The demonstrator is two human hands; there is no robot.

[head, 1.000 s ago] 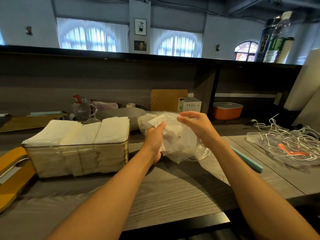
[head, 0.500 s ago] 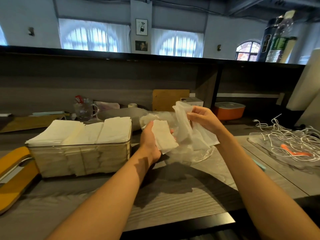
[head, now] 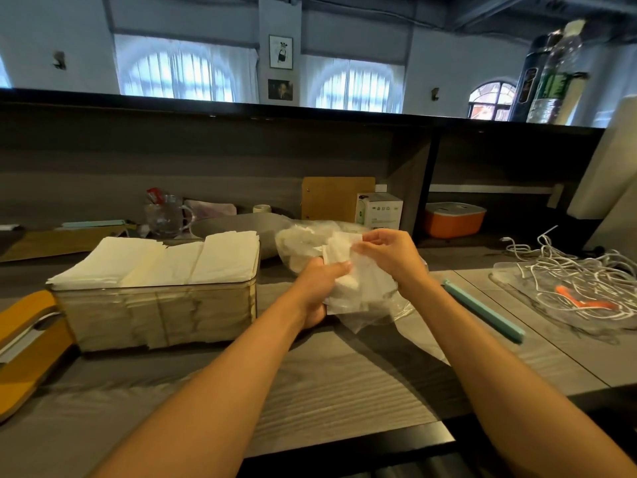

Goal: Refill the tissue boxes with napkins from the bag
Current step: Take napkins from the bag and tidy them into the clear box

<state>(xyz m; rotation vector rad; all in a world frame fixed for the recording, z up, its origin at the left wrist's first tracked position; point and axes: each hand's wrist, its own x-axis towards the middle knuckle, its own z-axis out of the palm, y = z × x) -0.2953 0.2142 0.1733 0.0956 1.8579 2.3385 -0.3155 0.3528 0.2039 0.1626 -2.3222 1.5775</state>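
A clear tissue box (head: 155, 312) stands at the left of the desk, packed to the brim with white napkins (head: 165, 260) that rise above its rim. To its right lies a crumpled clear plastic bag (head: 365, 294) with napkins inside. My left hand (head: 319, 288) grips a small stack of napkins (head: 339, 257) at the bag's mouth. My right hand (head: 389, 251) pinches the top edge of the bag just above, holding it up. Both hands are close together, over the middle of the desk.
An orange-yellow lid with a metal handle (head: 24, 343) lies at the left edge. A teal clip bar (head: 482, 310) and a tray of tangled white cables (head: 568, 284) sit at the right. A glass mug (head: 165, 215), grey bowl (head: 241, 224), white carton (head: 381, 210) and orange container (head: 453, 219) line the back.
My left hand, which held a napkin stack out of the bag, has come back against the bag. My right hand has dropped slightly and re-pinched the bag's edge.
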